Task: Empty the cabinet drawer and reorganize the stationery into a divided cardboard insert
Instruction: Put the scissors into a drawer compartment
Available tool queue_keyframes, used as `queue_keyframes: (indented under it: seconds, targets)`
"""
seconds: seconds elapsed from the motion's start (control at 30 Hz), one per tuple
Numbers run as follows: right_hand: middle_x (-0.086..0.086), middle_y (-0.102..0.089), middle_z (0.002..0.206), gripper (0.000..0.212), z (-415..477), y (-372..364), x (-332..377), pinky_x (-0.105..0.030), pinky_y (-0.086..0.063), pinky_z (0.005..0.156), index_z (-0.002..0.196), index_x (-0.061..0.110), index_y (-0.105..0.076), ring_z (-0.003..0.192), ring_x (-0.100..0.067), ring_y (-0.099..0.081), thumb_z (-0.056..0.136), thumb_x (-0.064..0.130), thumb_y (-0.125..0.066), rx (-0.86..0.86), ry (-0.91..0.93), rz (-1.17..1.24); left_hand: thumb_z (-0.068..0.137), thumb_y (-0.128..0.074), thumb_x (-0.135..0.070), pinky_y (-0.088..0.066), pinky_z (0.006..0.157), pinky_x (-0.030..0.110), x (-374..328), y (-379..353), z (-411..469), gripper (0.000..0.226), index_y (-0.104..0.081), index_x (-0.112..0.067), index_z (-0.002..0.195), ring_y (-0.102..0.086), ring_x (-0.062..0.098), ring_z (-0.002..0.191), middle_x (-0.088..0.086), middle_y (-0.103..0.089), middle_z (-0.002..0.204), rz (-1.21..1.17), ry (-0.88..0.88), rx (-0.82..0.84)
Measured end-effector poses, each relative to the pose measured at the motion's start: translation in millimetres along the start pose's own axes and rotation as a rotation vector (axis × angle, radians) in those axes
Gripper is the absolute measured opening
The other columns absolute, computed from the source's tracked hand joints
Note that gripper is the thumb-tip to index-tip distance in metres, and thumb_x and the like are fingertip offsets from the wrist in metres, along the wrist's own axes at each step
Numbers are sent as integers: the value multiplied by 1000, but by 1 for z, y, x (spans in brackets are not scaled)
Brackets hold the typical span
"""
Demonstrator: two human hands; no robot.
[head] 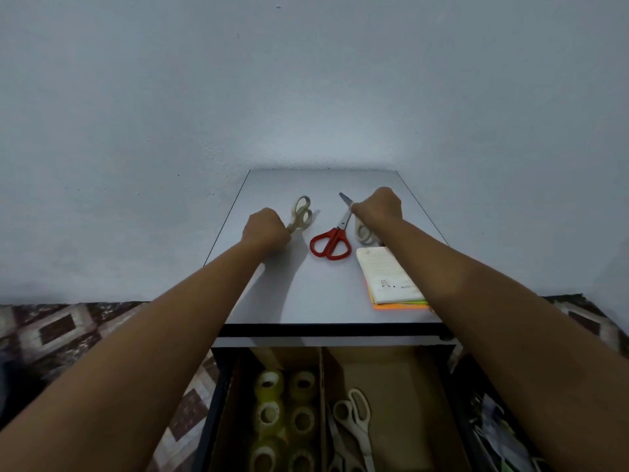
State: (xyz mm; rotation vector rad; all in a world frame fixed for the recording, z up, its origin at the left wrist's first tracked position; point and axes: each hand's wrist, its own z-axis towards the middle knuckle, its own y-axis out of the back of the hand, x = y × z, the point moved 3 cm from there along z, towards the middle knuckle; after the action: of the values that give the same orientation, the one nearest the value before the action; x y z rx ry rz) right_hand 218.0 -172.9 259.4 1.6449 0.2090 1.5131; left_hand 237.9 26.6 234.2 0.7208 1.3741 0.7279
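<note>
Gripping cream scissors [302,214], notepad [391,274] print illegible

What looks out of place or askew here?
Nothing is spilled or broken. The only untidy spot is on the grey cabinet top, near its front right corner, where orange and green sheets stick out from beneath the white notepad.

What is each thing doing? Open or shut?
left hand: grips cream scissors, handles sticking out.
right hand: grips second cream scissors.
red scissors: shut, flat on cabinet top.
drawer: open.
tape rolls: in insert's left compartment.
</note>
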Motion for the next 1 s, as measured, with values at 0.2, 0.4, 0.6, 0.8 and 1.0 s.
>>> queue_keyframes:
  seconds: [0.2,0.4,0.6,0.8,1.0]
  targets:
    - [-1,-45,54,40,-23,28,10,-22,-33,46,55,11,-42,47,-12,-42,82,20,-69,-10,-31,266,83,-69,-11,-53,75,33,-6,9,-45,6,-66,-6,83,-55,17,60,11,-63,77,-424,12,-68]
    - [-8,-49,60,15,-93,63,-8,-29,-40,55,86,0,-66,54,-18,-47,81,13,-71,182,12,651,85,-68,-12,-51,65,26,-17,13,-112,11,-63,-2,88,-52,15,63,6,-59,72,-695,-24,13]
    - [-6,-63,67,4,-169,75,-44,-24,-52,51,84,10,-63,54,-14,-60,87,11,-65,394,24,585,83,-70,-16,-43,58,23,3,1,-174,13,-64,-5,87,-48,12,59,3,-56,68,-742,-9,92]
    - [-3,-62,72,8,-222,62,-96,-17,-47,53,82,14,-61,60,-10,-57,84,10,-68,494,84,328,81,-70,-10,-39,52,17,34,-35,-228,8,-64,-7,77,-44,7,51,-2,-49,59,-777,43,172]
    - [2,-50,58,18,-239,26,-155,-16,-41,52,72,18,-56,57,-9,-48,83,15,-70,448,0,192,83,-69,-12,-42,55,16,64,-73,-268,9,-67,-3,82,-50,6,57,-3,-54,62,-741,142,244]
